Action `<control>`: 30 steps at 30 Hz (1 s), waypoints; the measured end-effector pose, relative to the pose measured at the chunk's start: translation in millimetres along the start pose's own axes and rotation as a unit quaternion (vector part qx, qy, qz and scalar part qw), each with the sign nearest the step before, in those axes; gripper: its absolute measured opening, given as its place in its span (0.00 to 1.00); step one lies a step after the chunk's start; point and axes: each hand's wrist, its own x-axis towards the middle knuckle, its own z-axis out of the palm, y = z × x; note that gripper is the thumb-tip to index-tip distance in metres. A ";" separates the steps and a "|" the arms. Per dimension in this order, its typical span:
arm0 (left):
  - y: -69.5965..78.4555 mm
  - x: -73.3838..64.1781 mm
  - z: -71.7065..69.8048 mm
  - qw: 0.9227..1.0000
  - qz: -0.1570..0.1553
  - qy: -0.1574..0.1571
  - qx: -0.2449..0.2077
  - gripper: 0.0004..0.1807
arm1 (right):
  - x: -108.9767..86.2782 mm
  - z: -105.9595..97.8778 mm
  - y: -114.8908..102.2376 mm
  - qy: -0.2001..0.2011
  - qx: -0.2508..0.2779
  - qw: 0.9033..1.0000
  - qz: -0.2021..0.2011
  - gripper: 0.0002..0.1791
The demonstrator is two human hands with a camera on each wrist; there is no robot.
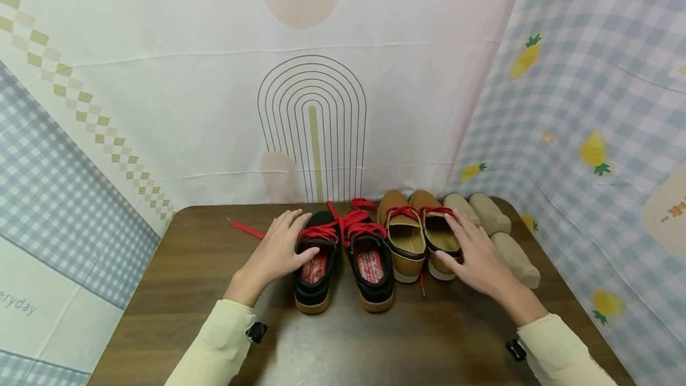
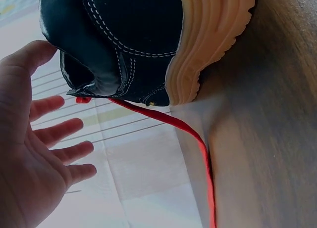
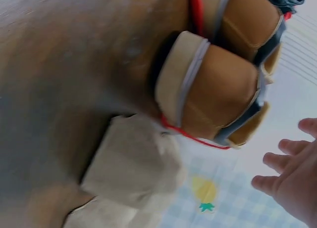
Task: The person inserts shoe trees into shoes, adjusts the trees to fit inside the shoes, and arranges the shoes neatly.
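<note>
Head view: the spread left hand (image 1: 281, 246) has the left black shoe (image 1: 315, 271) at three o'clock; the spread right hand (image 1: 477, 255) has the right tan shoe (image 1: 436, 236) at ten. Both shoes lie roughly twelve-to-six on the desk (image 1: 332, 350).

Pale cream fabric sleeve (image 1: 217, 341) showed lower left, matching sleeve (image 1: 560, 350) lower right; black boxy device (image 1: 256, 332) sat by each.

Wrist-view edges cut off the black shoe (image 2: 133, 25) and the right hand (image 3: 299, 181), whose view shows the table (image 3: 54, 74) blurred.
</note>
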 end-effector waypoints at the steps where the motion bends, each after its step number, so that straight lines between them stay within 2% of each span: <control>1: -0.1 -0.4 0.0 1.000 -0.004 -0.003 -0.009 0.42 | -1.6 0.9 2.2 0.008 0.000 1.000 -0.003 0.47; 4: -0.4 -1.2 0.0 0.998 -0.020 -0.009 -0.051 0.41 | -6.4 4.2 8.0 0.032 0.010 0.999 -0.009 0.45; 10: -1.7 0.6 -0.7 0.991 -0.036 0.006 -0.132 0.38 | -15.2 12.1 19.9 0.049 0.036 0.998 0.000 0.43; 21: -6.1 2.9 4.2 0.987 -0.061 0.003 -0.152 0.34 | -30.1 18.4 39.3 0.039 0.065 0.997 0.022 0.40; 30: -5.1 5.5 13.0 0.981 -0.097 0.036 -0.165 0.25 | -44.7 14.6 50.7 0.026 0.084 0.995 0.043 0.39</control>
